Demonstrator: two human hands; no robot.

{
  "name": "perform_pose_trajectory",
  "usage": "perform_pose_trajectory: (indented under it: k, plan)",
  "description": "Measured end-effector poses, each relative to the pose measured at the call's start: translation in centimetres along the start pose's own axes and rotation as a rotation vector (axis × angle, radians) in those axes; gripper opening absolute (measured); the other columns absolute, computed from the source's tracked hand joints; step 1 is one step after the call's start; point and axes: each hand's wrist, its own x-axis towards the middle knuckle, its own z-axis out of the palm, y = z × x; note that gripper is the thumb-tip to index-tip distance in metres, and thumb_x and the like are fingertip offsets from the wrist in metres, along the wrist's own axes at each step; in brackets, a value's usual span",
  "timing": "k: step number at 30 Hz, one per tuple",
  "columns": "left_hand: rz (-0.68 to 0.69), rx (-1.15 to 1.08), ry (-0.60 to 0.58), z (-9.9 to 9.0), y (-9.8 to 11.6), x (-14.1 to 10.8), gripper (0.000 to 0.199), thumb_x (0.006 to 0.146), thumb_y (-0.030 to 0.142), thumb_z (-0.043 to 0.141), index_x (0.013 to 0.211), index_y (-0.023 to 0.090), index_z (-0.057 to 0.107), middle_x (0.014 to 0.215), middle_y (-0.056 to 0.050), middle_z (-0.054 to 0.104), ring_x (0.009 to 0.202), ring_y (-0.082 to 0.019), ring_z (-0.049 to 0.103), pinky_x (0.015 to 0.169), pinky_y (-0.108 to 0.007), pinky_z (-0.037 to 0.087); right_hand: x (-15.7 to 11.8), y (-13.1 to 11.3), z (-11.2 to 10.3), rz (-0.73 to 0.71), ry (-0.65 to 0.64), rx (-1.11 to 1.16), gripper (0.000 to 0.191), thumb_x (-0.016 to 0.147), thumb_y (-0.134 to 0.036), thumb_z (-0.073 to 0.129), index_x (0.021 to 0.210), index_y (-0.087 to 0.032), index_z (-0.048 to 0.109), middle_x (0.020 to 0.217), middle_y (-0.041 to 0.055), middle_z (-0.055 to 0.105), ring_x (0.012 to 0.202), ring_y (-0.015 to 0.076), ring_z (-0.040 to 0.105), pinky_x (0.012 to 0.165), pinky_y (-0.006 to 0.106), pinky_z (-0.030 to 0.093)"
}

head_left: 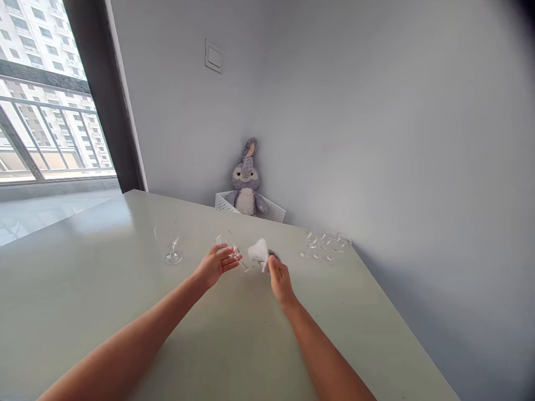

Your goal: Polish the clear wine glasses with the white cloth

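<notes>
My left hand (pixel 218 264) is closed around a clear stemmed glass (pixel 246 268), which it holds tilted, with the bowl to the upper left and the foot to the lower right. Just to the right, my right hand (pixel 281 277) grips a white cloth (pixel 259 251) between thumb and fingers. The cloth hangs close to the glass's foot; I cannot tell whether they touch. Another clear stemmed glass (pixel 173 256) stands upright on the table, left of my left hand.
Several clear glasses (pixel 324 245) stand grouped near the right edge of the pale table (pixel 217 345). Behind the table's far edge, a purple plush toy (pixel 246 181) sits in a white perforated basket (pixel 273 210) against the wall corner. A window is at left.
</notes>
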Motion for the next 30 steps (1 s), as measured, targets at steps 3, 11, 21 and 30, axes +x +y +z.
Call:
perform_pose_trajectory:
  k: [3,11,21,30]
  plan:
    - [-0.153,-0.062,-0.024,-0.5,-0.1,0.3,0.024,0.074,0.034,0.061,0.086,0.014,0.055,0.082,-0.007,0.065,0.073,-0.018,0.064,0.067,-0.028,0.052,-0.7,-1.6,-0.1,-0.255,-0.297,-0.302,0.034,0.086,-0.045,0.037,0.093,-0.027,0.066,0.11,0.0055,0.056,0.106,0.0241,0.044,0.092,0.04,0.033]
    - [-0.21,-0.179,-0.231,0.9,-0.6,-0.8,0.029,0.079,0.041,0.053,0.09,0.014,0.055,0.081,-0.007,0.064,0.072,-0.017,0.062,0.067,-0.029,0.05,-0.7,-1.2,0.6,-0.159,-0.243,0.025,0.027,0.081,-0.035,0.051,0.106,-0.03,0.06,0.099,0.0035,0.053,0.085,0.0164,0.051,0.071,0.03,0.046]
    - [0.329,0.003,-0.102,2.7,-1.1,-1.9,0.048,0.073,0.028,0.064,0.109,0.027,0.032,0.109,-0.004,0.056,0.096,-0.019,0.06,0.086,-0.04,0.046,-1.4,0.9,4.4,0.695,0.006,0.795,0.016,0.075,-0.027,0.044,0.071,-0.016,0.054,0.058,0.001,0.055,0.045,0.0098,0.051,0.042,0.023,0.044]
    - [0.51,0.206,-0.059,1.2,-1.4,-0.8,0.056,0.067,0.025,0.068,0.11,0.026,0.033,0.112,-0.008,0.055,0.099,-0.021,0.059,0.09,-0.043,0.042,-2.5,0.6,3.2,0.197,-0.236,-0.341,0.019,0.079,-0.026,0.044,0.076,-0.019,0.061,0.081,0.0039,0.06,0.06,0.0133,0.059,0.053,0.024,0.041]
